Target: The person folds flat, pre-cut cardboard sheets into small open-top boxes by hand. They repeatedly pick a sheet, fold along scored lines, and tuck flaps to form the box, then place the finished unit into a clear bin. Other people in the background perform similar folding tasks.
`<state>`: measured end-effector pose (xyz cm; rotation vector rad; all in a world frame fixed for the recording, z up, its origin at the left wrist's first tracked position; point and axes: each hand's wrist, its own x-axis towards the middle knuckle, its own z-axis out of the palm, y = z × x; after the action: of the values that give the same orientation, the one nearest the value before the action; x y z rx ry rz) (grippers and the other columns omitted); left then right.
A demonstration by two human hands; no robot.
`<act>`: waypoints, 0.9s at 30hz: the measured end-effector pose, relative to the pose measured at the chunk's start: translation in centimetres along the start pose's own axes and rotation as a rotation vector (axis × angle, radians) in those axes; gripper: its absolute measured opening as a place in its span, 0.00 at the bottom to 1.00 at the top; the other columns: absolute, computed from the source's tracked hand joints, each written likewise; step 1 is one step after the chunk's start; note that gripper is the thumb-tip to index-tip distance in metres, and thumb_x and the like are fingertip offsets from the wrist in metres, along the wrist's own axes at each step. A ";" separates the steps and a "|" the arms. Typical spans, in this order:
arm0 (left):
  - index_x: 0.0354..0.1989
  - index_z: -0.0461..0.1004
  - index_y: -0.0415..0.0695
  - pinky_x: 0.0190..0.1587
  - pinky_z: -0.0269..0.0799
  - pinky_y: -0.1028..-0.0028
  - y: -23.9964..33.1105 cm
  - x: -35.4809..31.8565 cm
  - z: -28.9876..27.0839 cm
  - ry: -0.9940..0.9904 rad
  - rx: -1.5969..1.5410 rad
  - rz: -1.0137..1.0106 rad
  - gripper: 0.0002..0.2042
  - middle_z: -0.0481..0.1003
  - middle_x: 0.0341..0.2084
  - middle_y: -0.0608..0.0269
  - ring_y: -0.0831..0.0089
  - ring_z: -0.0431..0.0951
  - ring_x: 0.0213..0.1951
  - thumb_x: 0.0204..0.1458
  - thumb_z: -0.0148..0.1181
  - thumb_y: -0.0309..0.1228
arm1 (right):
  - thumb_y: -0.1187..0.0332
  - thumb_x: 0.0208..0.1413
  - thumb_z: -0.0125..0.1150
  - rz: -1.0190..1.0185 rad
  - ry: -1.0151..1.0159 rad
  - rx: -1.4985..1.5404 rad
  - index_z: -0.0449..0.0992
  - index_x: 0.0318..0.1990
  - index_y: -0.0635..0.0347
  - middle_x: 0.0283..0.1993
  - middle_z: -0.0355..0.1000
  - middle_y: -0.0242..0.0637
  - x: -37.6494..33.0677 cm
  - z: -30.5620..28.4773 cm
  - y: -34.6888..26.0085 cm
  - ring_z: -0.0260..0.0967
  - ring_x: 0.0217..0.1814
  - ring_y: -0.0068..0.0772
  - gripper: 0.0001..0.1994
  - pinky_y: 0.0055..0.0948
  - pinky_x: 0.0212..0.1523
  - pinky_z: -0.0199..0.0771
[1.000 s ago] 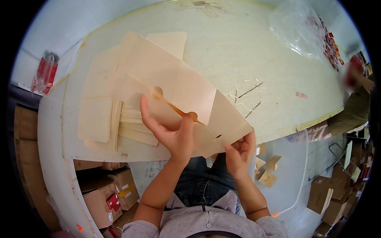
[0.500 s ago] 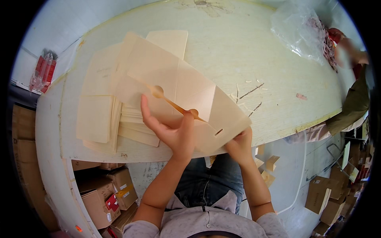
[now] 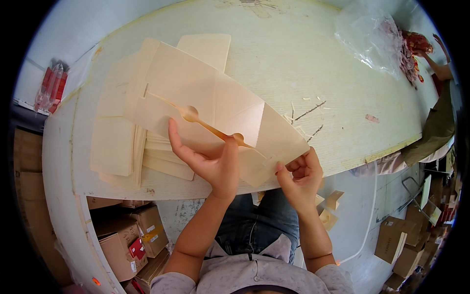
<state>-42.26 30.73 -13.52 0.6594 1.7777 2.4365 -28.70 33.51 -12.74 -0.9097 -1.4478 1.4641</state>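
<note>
A large cream card sleeve [image 3: 240, 105], folded so its edges meet along a slanting seam, is tilted over the table's near edge. Two round notches and a narrow gap show in the seam. My left hand [image 3: 213, 164] grips its near side, thumb pressed at the right-hand notch and some fingers hidden behind the card. At the sleeve's lower right corner, my right hand [image 3: 302, 179] pinches the card, thumb near the seam's end and fingers curled at the edge. A small slit is visible near the seam's left end. Beneath lies a stack of cream card pieces [image 3: 115, 147].
Thin dark and pale scraps [image 3: 309, 112] lie on the pale table [image 3: 352, 142]. A clear plastic bag [image 3: 364, 36] sits at the far right, beside another person's arm [image 3: 440, 71]. Cardboard boxes [image 3: 122, 250] fill the space under the table at left; more boxes [image 3: 391, 237] stand right.
My right hand has come up at the corner, its thumb now showing on top. The slit there no longer stands out dark. The sleeve has shifted slightly left; my left hand keeps its grip.
</note>
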 end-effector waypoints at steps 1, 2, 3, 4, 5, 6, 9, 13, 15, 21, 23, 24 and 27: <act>0.64 0.44 0.42 0.59 0.54 0.68 0.0 0.0 -0.1 -0.008 0.029 0.034 0.42 0.51 0.58 0.54 0.66 0.56 0.58 0.38 0.58 0.14 | 0.82 0.46 0.57 -0.014 0.015 0.001 0.65 0.44 0.71 0.34 0.73 0.38 0.0 0.1 0.0 0.70 0.33 0.18 0.15 0.15 0.33 0.67; 0.64 0.44 0.42 0.59 0.55 0.68 -0.1 0.0 -0.1 -0.014 0.029 0.035 0.42 0.51 0.58 0.54 0.66 0.56 0.58 0.38 0.57 0.14 | 0.82 0.46 0.56 -0.027 0.031 0.001 0.65 0.44 0.71 0.34 0.73 0.38 0.0 0.1 0.0 0.70 0.33 0.18 0.15 0.15 0.34 0.68; 0.64 0.44 0.42 0.59 0.55 0.68 -0.1 0.0 -0.1 -0.020 0.029 0.036 0.42 0.51 0.58 0.54 0.66 0.56 0.58 0.38 0.57 0.14 | 0.82 0.46 0.56 -0.030 0.031 -0.003 0.65 0.44 0.71 0.34 0.73 0.38 -0.1 0.2 0.0 0.70 0.33 0.19 0.16 0.16 0.34 0.68; 0.64 0.44 0.42 0.59 0.55 0.68 -0.1 0.0 -0.2 -0.027 0.030 0.037 0.42 0.51 0.58 0.54 0.66 0.56 0.58 0.38 0.57 0.14 | 0.82 0.46 0.56 -0.032 0.031 -0.006 0.65 0.44 0.71 0.34 0.73 0.38 -0.1 0.2 0.0 0.70 0.33 0.19 0.16 0.16 0.34 0.69; 0.64 0.43 0.42 0.59 0.56 0.69 -0.2 -0.1 -0.2 -0.027 0.019 0.031 0.42 0.51 0.57 0.54 0.66 0.57 0.57 0.38 0.56 0.14 | 0.82 0.46 0.56 -0.045 0.035 -0.003 0.65 0.45 0.71 0.34 0.73 0.38 -0.2 0.3 0.1 0.70 0.33 0.19 0.16 0.17 0.35 0.69; 0.64 0.43 0.42 0.58 0.57 0.69 -0.2 -0.1 -0.1 -0.026 0.008 0.026 0.42 0.52 0.57 0.54 0.67 0.57 0.57 0.38 0.56 0.13 | 0.82 0.46 0.56 -0.059 0.040 -0.026 0.65 0.45 0.71 0.34 0.73 0.39 -0.1 0.4 0.2 0.70 0.33 0.19 0.16 0.17 0.34 0.70; 0.64 0.44 0.46 0.48 0.66 0.72 -0.1 -0.2 0.0 -0.011 0.038 0.039 0.40 0.55 0.55 0.54 0.68 0.65 0.49 0.39 0.52 0.12 | 0.82 0.47 0.55 -0.130 0.036 -0.093 0.66 0.44 0.72 0.33 0.73 0.40 -0.1 0.4 0.7 0.70 0.33 0.20 0.14 0.18 0.34 0.70; 0.64 0.45 0.47 0.45 0.70 0.73 0.0 0.0 0.1 0.026 0.009 0.013 0.39 0.56 0.55 0.56 0.69 0.67 0.47 0.41 0.51 0.12 | 0.80 0.48 0.58 -0.072 -0.153 -0.132 0.71 0.38 0.68 0.32 0.73 0.40 -0.6 -1.1 0.9 0.72 0.32 0.23 0.09 0.21 0.34 0.70; 0.64 0.45 0.47 0.48 0.68 0.73 0.1 0.1 0.2 0.021 0.040 0.032 0.39 0.57 0.55 0.56 0.69 0.66 0.49 0.41 0.51 0.13 | 0.80 0.47 0.59 -0.029 -0.254 -0.137 0.74 0.36 0.66 0.32 0.73 0.40 -0.8 -2.1 1.0 0.72 0.33 0.27 0.07 0.23 0.35 0.70; 0.64 0.44 0.47 0.51 0.66 0.72 0.4 0.1 0.3 0.030 -0.010 -0.020 0.39 0.56 0.54 0.56 0.69 0.65 0.51 0.41 0.51 0.13 | 0.78 0.42 0.63 -0.205 -0.291 -0.260 0.76 0.36 0.63 0.38 0.72 0.43 -0.4 -2.0 0.9 0.72 0.38 0.41 0.10 0.25 0.37 0.69; 0.65 0.43 0.47 0.51 0.66 0.71 0.3 0.0 0.2 0.037 -0.009 -0.040 0.40 0.56 0.55 0.56 0.69 0.65 0.51 0.41 0.51 0.13 | 0.77 0.41 0.65 -0.294 -0.264 -0.432 0.76 0.37 0.63 0.39 0.72 0.44 0.4 -2.2 0.6 0.71 0.39 0.44 0.12 0.26 0.38 0.69; 0.65 0.43 0.47 0.51 0.66 0.71 0.2 0.0 0.1 0.041 -0.006 -0.055 0.40 0.56 0.55 0.55 0.68 0.65 0.51 0.41 0.51 0.12 | 0.77 0.42 0.65 -0.354 -0.269 -0.481 0.76 0.37 0.64 0.39 0.72 0.44 0.9 -2.4 0.4 0.71 0.39 0.43 0.12 0.26 0.38 0.69; 0.65 0.41 0.46 0.54 0.63 0.69 -0.1 -0.1 -0.1 0.022 0.058 -0.032 0.44 0.52 0.57 0.54 0.67 0.59 0.55 0.38 0.58 0.14 | 0.77 0.44 0.64 -0.369 -0.239 -0.440 0.75 0.38 0.64 0.38 0.72 0.43 1.2 -2.4 0.4 0.71 0.40 0.39 0.11 0.25 0.40 0.68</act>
<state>-42.19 30.59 -13.67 0.6065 1.8591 2.3894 -26.96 35.49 -13.24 -0.6822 -2.0444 1.0210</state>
